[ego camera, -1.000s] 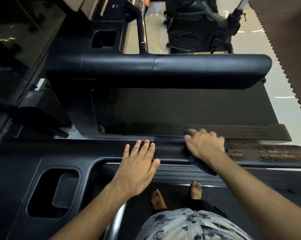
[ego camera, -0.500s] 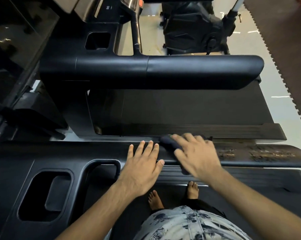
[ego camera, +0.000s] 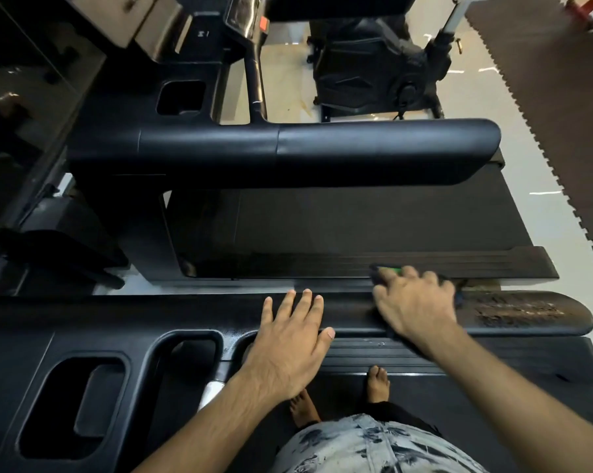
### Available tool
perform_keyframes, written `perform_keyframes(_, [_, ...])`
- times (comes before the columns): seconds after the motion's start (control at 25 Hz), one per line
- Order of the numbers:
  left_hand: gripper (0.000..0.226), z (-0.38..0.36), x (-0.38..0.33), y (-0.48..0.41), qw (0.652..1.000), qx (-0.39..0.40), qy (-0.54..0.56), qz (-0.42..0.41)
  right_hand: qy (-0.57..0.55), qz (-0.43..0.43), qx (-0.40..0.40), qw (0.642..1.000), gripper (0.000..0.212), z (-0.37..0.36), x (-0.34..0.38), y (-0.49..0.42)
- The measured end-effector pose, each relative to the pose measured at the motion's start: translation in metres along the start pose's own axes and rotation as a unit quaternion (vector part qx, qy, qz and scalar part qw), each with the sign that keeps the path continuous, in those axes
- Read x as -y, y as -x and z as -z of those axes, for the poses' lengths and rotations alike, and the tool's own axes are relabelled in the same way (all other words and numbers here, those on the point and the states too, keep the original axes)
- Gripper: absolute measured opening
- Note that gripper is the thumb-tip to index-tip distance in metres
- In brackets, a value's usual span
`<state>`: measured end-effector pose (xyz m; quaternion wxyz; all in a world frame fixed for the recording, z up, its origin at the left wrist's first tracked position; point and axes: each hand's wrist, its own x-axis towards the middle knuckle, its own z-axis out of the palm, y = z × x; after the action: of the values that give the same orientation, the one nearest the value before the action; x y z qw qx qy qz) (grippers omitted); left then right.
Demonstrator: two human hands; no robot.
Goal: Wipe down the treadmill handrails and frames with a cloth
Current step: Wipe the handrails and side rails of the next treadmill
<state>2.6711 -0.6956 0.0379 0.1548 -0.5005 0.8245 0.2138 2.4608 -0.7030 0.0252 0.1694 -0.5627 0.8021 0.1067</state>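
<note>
I stand on a black treadmill, facing its side handrail (ego camera: 185,312), which runs left to right in front of me. My right hand (ego camera: 414,305) presses a dark cloth (ego camera: 377,268) with a green spot onto the rail, fingers curved over the rail's far edge. The hand is motion-blurred. Cloth edges show on both sides of the hand and below it. My left hand (ego camera: 288,346) lies flat on the same rail, fingers straight, just left of the right hand. The rail's right end carries a worn, scuffed patch (ego camera: 520,308).
A second treadmill stands beyond, with a thick black handrail (ego camera: 356,155) and belt (ego camera: 373,227). The console tray with cup recesses (ego camera: 73,404) is at lower left. An exercise bike (ego camera: 373,70) and a brown floor mat (ego camera: 561,97) lie further off. My bare feet (ego camera: 377,384) rest on the belt.
My right hand slid the cloth left toward the left hand, then back right along the rail. The left hand stayed flat in place.
</note>
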Motion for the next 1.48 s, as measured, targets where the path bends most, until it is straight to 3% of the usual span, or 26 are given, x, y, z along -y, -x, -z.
perform_keyframes(0.04, [0.061,-0.001,-0.003,-0.002,1.000,0.001,0.000,-0.003,-0.026,0.069,-0.056,0.996,0.054,-0.015,0.009,0.014])
perform_keyframes(0.12, [0.061,-0.001,-0.008,-0.007,1.000,0.002,-0.002,-0.012,-0.054,0.112,-0.012,0.992,0.057,-0.005,-0.007,0.014])
perform_keyframes(0.24, [0.061,0.001,-0.017,-0.011,1.000,0.019,0.004,-0.024,-0.073,-0.070,0.060,0.993,0.050,0.012,-0.042,-0.026])
perform_keyframes(0.28, [0.061,0.002,-0.020,-0.013,0.999,0.020,0.005,-0.028,-0.032,-0.056,0.018,0.998,0.049,0.005,-0.039,-0.021])
perform_keyframes(0.36, [0.061,0.004,-0.028,-0.016,0.999,0.022,0.002,-0.036,-0.015,0.055,-0.062,0.996,0.051,-0.013,-0.017,0.009])
perform_keyframes(0.4, [0.061,0.004,-0.032,-0.018,0.999,0.022,0.002,-0.040,-0.007,0.083,-0.035,0.996,0.051,-0.009,-0.024,0.012])
perform_keyframes(0.44, [0.061,0.004,-0.035,-0.019,0.999,0.024,0.004,-0.043,-0.033,0.071,-0.013,0.997,0.049,0.000,-0.045,-0.001])
perform_keyframes(0.56, [0.060,0.004,-0.044,-0.021,0.998,0.032,0.008,-0.055,-0.028,-0.095,0.025,0.995,0.048,0.014,-0.078,-0.027])
perform_keyframes(0.68, [0.061,0.004,-0.053,-0.026,0.997,0.036,0.007,-0.064,0.028,0.066,-0.051,0.996,0.064,-0.012,-0.050,0.008])
perform_keyframes(0.72, [0.060,0.005,-0.056,-0.029,0.997,0.038,0.008,-0.068,0.025,0.097,-0.025,0.995,0.068,-0.010,-0.058,0.006])
perform_keyframes(0.88, [0.061,0.007,-0.070,-0.038,0.994,0.055,0.012,-0.092,-0.037,-0.070,0.030,0.996,0.052,0.014,-0.098,-0.027])
perform_keyframes(0.96, [0.061,0.008,-0.078,-0.042,0.993,0.057,0.003,-0.101,-0.020,-0.005,-0.054,0.998,0.053,-0.008,-0.080,-0.006])
perform_keyframes(1.0, [0.061,0.008,-0.082,-0.043,0.993,0.058,0.000,-0.103,-0.012,0.031,-0.053,0.998,0.055,-0.009,-0.084,-0.003])
perform_keyframes(1.04, [0.061,0.008,-0.084,-0.045,0.993,0.060,0.000,-0.106,-0.025,0.021,-0.030,0.999,0.054,-0.001,-0.101,-0.011])
perform_keyframes(1.16, [0.061,0.008,-0.089,-0.045,0.992,0.068,0.004,-0.109,-0.052,-0.117,0.009,0.992,0.044,0.011,-0.130,-0.033])
perform_keyframes(1.24, [0.061,0.010,-0.093,-0.048,0.991,0.066,-0.002,-0.113,-0.030,-0.053,-0.049,0.997,0.047,-0.006,-0.111,-0.017])
perform_keyframes(1.32, [0.062,0.010,-0.097,-0.051,0.991,0.067,-0.002,-0.116,-0.036,0.001,-0.048,0.998,0.046,-0.005,-0.121,-0.012])
perform_keyframes(1.44, [0.061,0.010,-0.105,-0.053,0.989,0.078,-0.003,-0.123,-0.083,-0.143,-0.029,0.986,0.043,0.010,-0.152,-0.022])
perform_keyframes(1.48, [0.061,0.010,-0.107,-0.053,0.989,0.078,-0.007,-0.127,-0.050,-0.132,-0.051,0.989,0.045,0.004,-0.148,-0.016])
